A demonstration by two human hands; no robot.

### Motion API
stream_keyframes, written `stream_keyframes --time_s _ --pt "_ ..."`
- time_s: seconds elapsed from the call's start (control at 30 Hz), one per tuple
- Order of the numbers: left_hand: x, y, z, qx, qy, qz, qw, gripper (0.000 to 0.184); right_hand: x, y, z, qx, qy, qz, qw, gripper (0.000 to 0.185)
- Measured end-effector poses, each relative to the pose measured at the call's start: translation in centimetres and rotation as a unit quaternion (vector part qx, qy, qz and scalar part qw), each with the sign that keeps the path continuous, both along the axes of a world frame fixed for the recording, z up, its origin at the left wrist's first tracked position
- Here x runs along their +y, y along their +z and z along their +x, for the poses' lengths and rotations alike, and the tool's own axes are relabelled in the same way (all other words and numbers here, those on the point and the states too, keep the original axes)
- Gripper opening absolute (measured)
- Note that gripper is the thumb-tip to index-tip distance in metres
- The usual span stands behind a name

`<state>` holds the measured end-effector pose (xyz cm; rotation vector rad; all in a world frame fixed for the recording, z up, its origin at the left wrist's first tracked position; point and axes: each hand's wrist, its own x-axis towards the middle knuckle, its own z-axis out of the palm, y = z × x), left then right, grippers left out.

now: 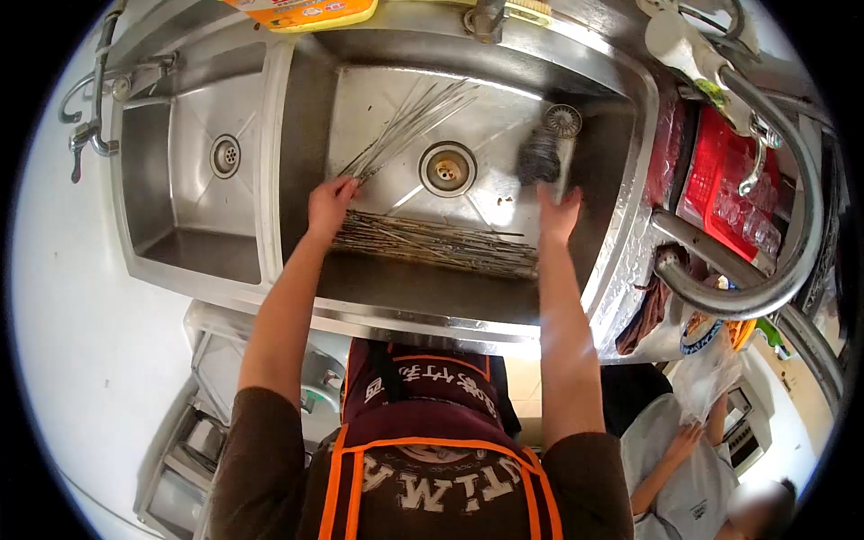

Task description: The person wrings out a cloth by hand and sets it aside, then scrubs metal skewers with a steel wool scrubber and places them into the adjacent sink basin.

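In the large sink basin, my left hand is closed around the near ends of a bundle of thin metal skewers. Their far ends fan out toward the back of the basin. A pile of browned skewers lies along the front wall, just below that hand. On the right, my right hand has its fingers apart at the lower edge of a dark scouring pad. Whether it touches the pad is hard to tell. Behind the pad sits a round metal strainer.
A drain is mid-basin, and a smaller sink adjoins on the left. A curved metal pipe and a red basket of glasses stand right. A yellow-orange container is behind. Another person holds a clear plastic bag.
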<state>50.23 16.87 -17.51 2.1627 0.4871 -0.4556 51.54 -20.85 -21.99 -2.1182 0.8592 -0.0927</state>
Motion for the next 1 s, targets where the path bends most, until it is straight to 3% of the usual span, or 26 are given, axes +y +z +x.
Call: stream_keyframes --time_s 0.03,0.07,0.1,0.13,0.17,0.23,0.27,0.33,0.37,0.43,0.47,0.6,0.67,0.8,0.9,1.0 --pt "0.6 -1.0 0.7 0.038 -0.003 0.002 0.999 0.019 1.1 2.0 -1.6 0.024 0.094 -0.112 0.989 0.052" --pt "1.1 -2.0 1.0 0.038 -0.001 0.003 0.999 0.019 2.3 2.0 -3.6 0.030 0.122 0.026 0.992 0.050" --pt "1.4 -3.0 1.2 0.001 -0.015 0.047 0.999 0.019 3.1 1.4 -5.2 0.056 0.241 0.030 0.968 0.046" --pt "1.5 -3.5 1.3 -0.036 -0.028 0.091 0.995 0.022 3.9 0.9 -6.6 0.069 0.355 0.041 0.931 0.043" --pt "1.4 -4.0 1.2 -0.033 -0.026 0.090 0.995 0.022 4.2 0.3 -7.5 0.098 0.541 -0.083 0.831 0.039" --pt "0.6 -4.3 1.2 -0.125 -0.107 0.200 0.966 0.034 5.8 0.5 -7.5 0.104 0.541 -0.111 0.827 0.034" --pt "0.2 -4.4 1.2 -0.122 -0.106 0.203 0.966 0.034 6.3 0.5 -7.5 0.107 0.539 -0.140 0.824 0.028" --pt "-0.7 -4.6 1.3 -0.179 -0.318 0.171 0.915 0.039 6.8 -0.3 -7.2 0.141 0.551 -0.134 0.811 0.024" --pt "-1.2 -4.6 1.2 -0.177 -0.319 0.170 0.915 0.039 6.9 -0.7 -7.2 0.176 0.560 -0.133 0.799 0.019" --pt "-2.1 -3.9 1.4 -0.185 -0.448 0.206 0.850 0.046 6.4 -1.7 -7.3 0.192 0.583 -0.122 0.780 0.017" --pt "-2.5 -3.6 1.6 -0.151 -0.485 0.287 0.812 0.045 6.1 -2.1 -7.3 0.205 0.606 -0.113 0.760 0.016" --pt "-1.6 -5.6 2.4 -0.098 -0.430 0.362 0.822 0.043 6.2 -0.1 -6.9 0.223 0.596 -0.084 0.767 0.015" --pt "-1.1 -5.5 2.8 -0.084 -0.373 0.295 0.876 0.037 6.0 -0.4 -7.2 0.209 0.605 -0.093 0.762 0.016" --pt "-0.7 -5.1 3.0 -0.083 -0.381 0.271 0.880 0.038 5.5 0.1 -7.1 0.228 0.599 -0.077 0.764 0.014" --pt "-0.5 -5.1 2.8 -0.101 -0.380 0.262 0.882 0.035 5.4 0.9 -6.9 0.176 0.632 -0.096 0.749 0.012" --pt "-0.2 -4.6 2.5 -0.114 -0.367 0.228 0.895 0.030 4.8 2.3 -7.1 0.133 0.603 -0.070 0.783 0.012"
